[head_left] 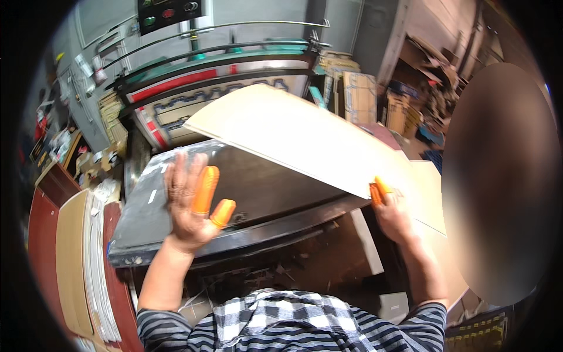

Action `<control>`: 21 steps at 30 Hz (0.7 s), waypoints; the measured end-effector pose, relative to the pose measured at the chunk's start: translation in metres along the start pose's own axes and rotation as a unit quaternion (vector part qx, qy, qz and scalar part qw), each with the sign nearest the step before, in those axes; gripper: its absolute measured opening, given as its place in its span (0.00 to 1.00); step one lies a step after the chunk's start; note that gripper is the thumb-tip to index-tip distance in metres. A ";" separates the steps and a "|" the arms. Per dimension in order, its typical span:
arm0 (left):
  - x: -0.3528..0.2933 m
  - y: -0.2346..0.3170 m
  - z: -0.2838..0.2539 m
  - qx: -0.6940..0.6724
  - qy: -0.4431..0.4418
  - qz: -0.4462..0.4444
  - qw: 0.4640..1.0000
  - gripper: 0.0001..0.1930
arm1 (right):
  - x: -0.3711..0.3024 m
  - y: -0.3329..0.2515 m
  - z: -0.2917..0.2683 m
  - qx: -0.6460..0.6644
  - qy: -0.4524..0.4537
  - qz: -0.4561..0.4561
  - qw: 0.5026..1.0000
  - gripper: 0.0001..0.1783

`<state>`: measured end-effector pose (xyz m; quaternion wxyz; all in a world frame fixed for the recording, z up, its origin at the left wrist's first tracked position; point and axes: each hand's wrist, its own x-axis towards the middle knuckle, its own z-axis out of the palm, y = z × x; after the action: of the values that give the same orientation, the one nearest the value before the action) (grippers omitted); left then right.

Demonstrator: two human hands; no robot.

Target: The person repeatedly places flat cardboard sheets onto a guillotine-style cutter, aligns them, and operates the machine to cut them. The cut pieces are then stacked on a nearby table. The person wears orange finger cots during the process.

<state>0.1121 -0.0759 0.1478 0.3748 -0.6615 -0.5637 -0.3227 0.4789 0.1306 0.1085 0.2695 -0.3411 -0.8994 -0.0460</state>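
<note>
A large cream sheet of cardboard [299, 129] slants over a dark, flat machine bed [258, 176]. My right hand [390, 205] pinches the sheet's near right edge, with orange finger cots on some fingers. The sheet's left end is raised off the bed and reaches toward the machine's upright frame. My left hand [193, 202] is raised over the left part of the bed, fingers stretched and apart, holding nothing. Orange cots cover its thumb and index finger.
Behind the bed stands a die-cutting press [217, 88] with red strips and a control box [169, 14]. Stacked boards [79, 258] lean at the left. More cream sheets [431, 193] lie at the right. Cardboard bundles [359, 97] stand farther back. A blurred area covers the far right.
</note>
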 end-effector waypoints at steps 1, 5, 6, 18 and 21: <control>0.002 0.005 -0.001 0.009 -0.036 -0.013 0.999 0.35 | 0.020 -0.010 0.019 0.034 -0.024 -0.084 0.996 0.31; -0.025 -0.025 0.026 0.019 -0.291 -0.118 0.949 0.39 | 0.094 -0.080 0.118 0.128 -0.090 -0.113 0.981 0.15; -0.044 -0.040 0.037 0.034 -0.403 -0.164 0.900 0.41 | 0.103 -0.101 0.138 0.103 -0.125 -0.164 0.973 0.13; -0.146 -0.090 0.033 -0.053 -0.547 -0.315 0.773 0.38 | 0.078 -0.156 0.164 -0.002 -0.338 -0.023 0.941 0.39; -0.136 -0.083 0.021 -0.018 -0.560 -0.305 0.770 0.39 | 0.090 -0.151 0.178 0.054 -0.375 -0.038 0.925 0.39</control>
<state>0.0092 -0.1197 0.0325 -0.1372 -0.5249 -0.8400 -0.0031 0.2455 0.1161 0.0190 -0.0711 -0.2841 -0.9482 0.1234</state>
